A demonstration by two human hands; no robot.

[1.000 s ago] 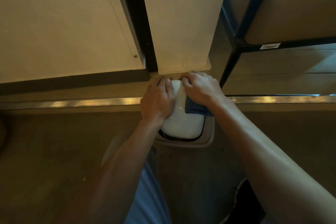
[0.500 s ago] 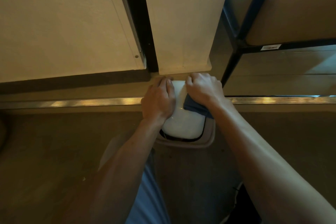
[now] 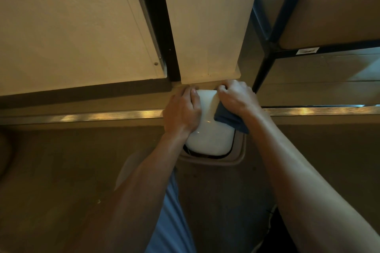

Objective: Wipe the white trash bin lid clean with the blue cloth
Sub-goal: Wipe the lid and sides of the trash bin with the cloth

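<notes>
The white trash bin lid point(image 3: 209, 129) sits in the beige bin rim point(image 3: 239, 155) on the floor, seen from above. My left hand point(image 3: 182, 112) lies on the lid's left side, fingers reaching over its far edge. My right hand point(image 3: 236, 97) grips the blue cloth point(image 3: 229, 120) and presses it on the lid's far right corner. Part of the cloth sticks out under the wrist, over the right rim. The lid's far edge is partly hidden by both hands.
A pale cabinet panel point(image 3: 203, 26) stands right behind the bin, with a black gap point(image 3: 160, 26) to its left. A black metal shelf frame point(image 3: 269, 47) rises at the right. A metal floor strip point(image 3: 92, 116) crosses the floor. My knee point(image 3: 164, 211) is below the bin.
My right hand with the cloth has slid toward the lid's far right corner, uncovering more of the white top. My left hand stays on the left side.
</notes>
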